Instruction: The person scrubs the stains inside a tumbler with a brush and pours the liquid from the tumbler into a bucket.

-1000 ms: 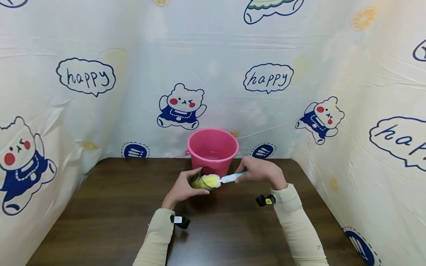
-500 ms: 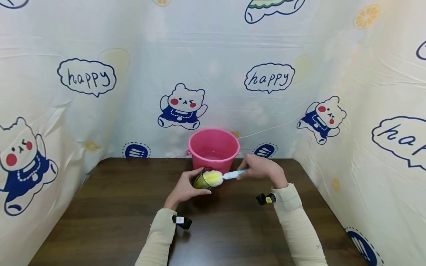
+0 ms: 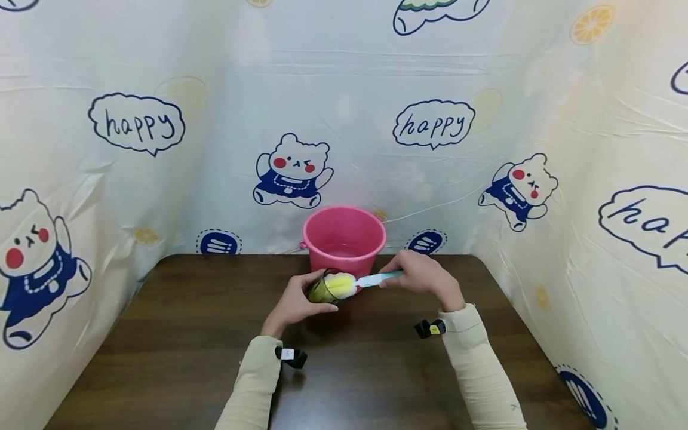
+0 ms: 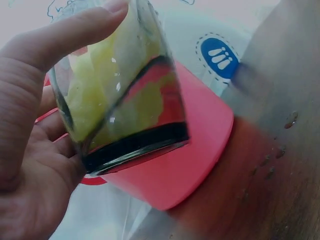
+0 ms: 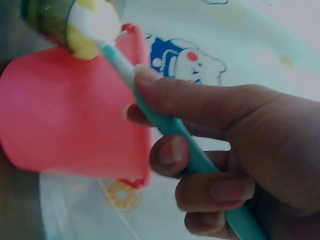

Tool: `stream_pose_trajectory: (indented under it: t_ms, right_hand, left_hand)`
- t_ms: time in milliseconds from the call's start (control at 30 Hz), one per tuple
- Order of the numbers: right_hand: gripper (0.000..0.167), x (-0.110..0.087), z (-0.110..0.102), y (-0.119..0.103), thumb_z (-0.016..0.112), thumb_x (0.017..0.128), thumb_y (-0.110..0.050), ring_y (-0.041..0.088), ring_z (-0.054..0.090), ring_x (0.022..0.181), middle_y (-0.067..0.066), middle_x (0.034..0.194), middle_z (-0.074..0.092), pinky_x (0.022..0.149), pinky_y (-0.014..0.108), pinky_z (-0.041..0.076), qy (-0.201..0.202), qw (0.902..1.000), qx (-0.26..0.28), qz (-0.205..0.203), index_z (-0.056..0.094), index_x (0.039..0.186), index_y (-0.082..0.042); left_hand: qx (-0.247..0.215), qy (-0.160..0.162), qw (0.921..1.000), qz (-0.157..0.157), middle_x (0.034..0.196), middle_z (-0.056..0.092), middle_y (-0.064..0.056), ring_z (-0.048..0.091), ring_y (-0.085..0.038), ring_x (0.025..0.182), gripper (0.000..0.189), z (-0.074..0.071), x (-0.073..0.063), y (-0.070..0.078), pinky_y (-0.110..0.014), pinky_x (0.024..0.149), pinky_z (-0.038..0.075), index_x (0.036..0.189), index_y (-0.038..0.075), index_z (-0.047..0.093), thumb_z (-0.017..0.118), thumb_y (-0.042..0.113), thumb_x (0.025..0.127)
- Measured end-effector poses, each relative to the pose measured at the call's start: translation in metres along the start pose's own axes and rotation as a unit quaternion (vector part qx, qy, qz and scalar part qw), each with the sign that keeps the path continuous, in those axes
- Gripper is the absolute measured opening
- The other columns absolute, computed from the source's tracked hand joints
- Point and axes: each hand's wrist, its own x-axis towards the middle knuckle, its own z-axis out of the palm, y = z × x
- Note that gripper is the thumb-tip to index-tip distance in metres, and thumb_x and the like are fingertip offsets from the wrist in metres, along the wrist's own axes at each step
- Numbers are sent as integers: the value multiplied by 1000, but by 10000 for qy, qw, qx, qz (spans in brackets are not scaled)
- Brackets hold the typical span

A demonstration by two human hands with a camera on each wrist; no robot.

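Note:
My left hand [image 3: 297, 303] grips a clear, dark-tinted glass [image 4: 125, 110], tilted so its mouth faces right. Inside it sits the yellow and white sponge head of a bottle brush [image 3: 341, 285], part of which sticks out past the rim. The fingers of my right hand [image 3: 421, 276] are curled round the brush's teal and white handle [image 5: 162, 120]. Both hands are held in front of a pink bucket [image 3: 344, 239]. In the left wrist view, the sponge shows pressed against the inner wall of the glass.
The bucket stands at the back of a dark wooden table [image 3: 188, 334], near a patterned curtain [image 3: 355, 77]. Water drops [image 4: 291, 119] lie on the tabletop. A dark camera is strapped to each wrist.
The brush shifts slightly in and out at the mouth of the glass, and its handle now lies a little flatter. The left hand still holds the glass; the bucket stays put.

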Motion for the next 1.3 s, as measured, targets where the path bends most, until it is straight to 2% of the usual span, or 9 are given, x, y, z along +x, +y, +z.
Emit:
stream_pose_trajectory:
  t_ms: [233, 400, 600, 833, 933, 1000, 1033, 1233, 1300]
  right_hand:
    - [29, 3, 23, 8, 80, 88, -38, 8, 54, 63, -14, 86, 73, 61, 25, 50, 347, 9976, -603, 52, 80, 112, -22]
    - [32, 2, 28, 3, 85, 82, -38, 5, 60, 65, -10, 90, 77, 62, 20, 52, 1030, 9798, -1650, -464, 81, 111, -26]
    - [33, 0, 23, -1, 90, 76, -32, 9, 67, 72, -6, 87, 77, 67, 24, 54, 1897, 9254, -2858, -1612, 82, 107, -22]
    - [39, 1, 18, -2, 90, 77, -24, 10, 64, 83, -6, 96, 77, 74, 26, 49, 2559, 8466, -3910, -2546, 78, 114, -26]
    - [42, 1, 15, -2, 90, 77, -20, 11, 64, 92, -5, 103, 77, 80, 28, 48, 2665, 8310, -4124, -2613, 76, 116, -27]
    - [38, 2, 15, 0, 89, 78, -24, 11, 65, 89, -5, 101, 78, 80, 29, 49, 2589, 8349, -4113, -2582, 77, 115, -27]
    - [37, 2, 15, 1, 89, 79, -26, 11, 65, 86, -5, 99, 78, 78, 29, 50, 2515, 8422, -4048, -2521, 77, 114, -27]
    - [30, 0, 20, 13, 84, 83, -36, 7, 58, 64, -5, 87, 77, 64, 21, 51, 1750, 9299, -2830, -1568, 81, 109, -23]
    - [31, 0, 21, 13, 82, 84, -38, 5, 54, 61, -4, 87, 78, 60, 18, 51, 1534, 9482, -2509, -1204, 81, 111, -23]
  left_hand:
    - [250, 251, 9993, -125, 147, 57, -8, 53, -29, 129, 86, -7, -2, -2, -57, 108, 46, 148, 11, 53, 93, 23, 73]
    - [311, 23, 9994, -121, 147, 57, -6, 53, -26, 130, 85, -6, -3, -8, -53, 106, 48, 148, 11, 53, 92, 28, 75]
    - [199, -253, 9995, -45, 140, 62, -1, 57, -22, 120, 83, -2, -2, -9, -42, 100, 54, 147, 15, 56, 92, 31, 75]
    - [-14, -802, 9967, -99, 133, 65, -2, 58, -24, 114, 76, -2, -2, -6, -36, 93, 56, 146, 15, 57, 89, 30, 78]
    - [-145, -1085, 9940, -86, 130, 65, -2, 58, -25, 113, 72, -2, -2, -5, -36, 92, 57, 145, 17, 58, 88, 27, 80]
    - [-141, -1107, 9937, -110, 129, 65, -1, 58, -26, 112, 71, -3, -2, -4, -35, 92, 57, 144, 18, 59, 88, 27, 80]
    - [-136, -1057, 9942, -161, 130, 65, 0, 58, -26, 112, 72, -4, -2, -4, -36, 92, 56, 145, 19, 59, 89, 27, 80]
    - [-173, -763, 9965, -280, 132, 65, 0, 60, -26, 114, 75, -16, -3, -2, -39, 97, 54, 146, 19, 58, 90, 27, 78]
    - [-156, -709, 9971, -216, 134, 65, -2, 61, -25, 114, 75, -19, -3, -2, -37, 99, 54, 146, 17, 57, 90, 25, 79]
